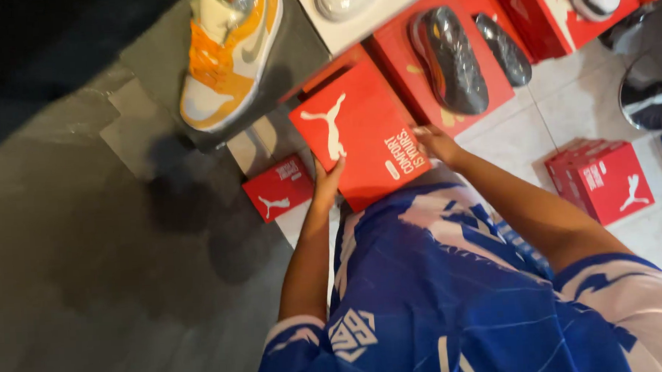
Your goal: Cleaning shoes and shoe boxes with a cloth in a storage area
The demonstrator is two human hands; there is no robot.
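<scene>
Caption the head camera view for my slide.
Both hands, left and right, hold a red shoebox among other shoeboxes.

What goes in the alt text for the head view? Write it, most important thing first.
Two bare hands, left hand and right hand, hold a red shoebox by its sides above a blue and white shirt. Around it sit an orange and white sneaker, dark shoes on red boxes, and more red boxes on a tiled floor.

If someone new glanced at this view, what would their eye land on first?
First the red shoebox at the centre, held between the left hand and the right hand. Next the orange and white sneaker at upper left on a dark surface, and the two dark wrapped shoes lying on another red box at upper right.
</scene>
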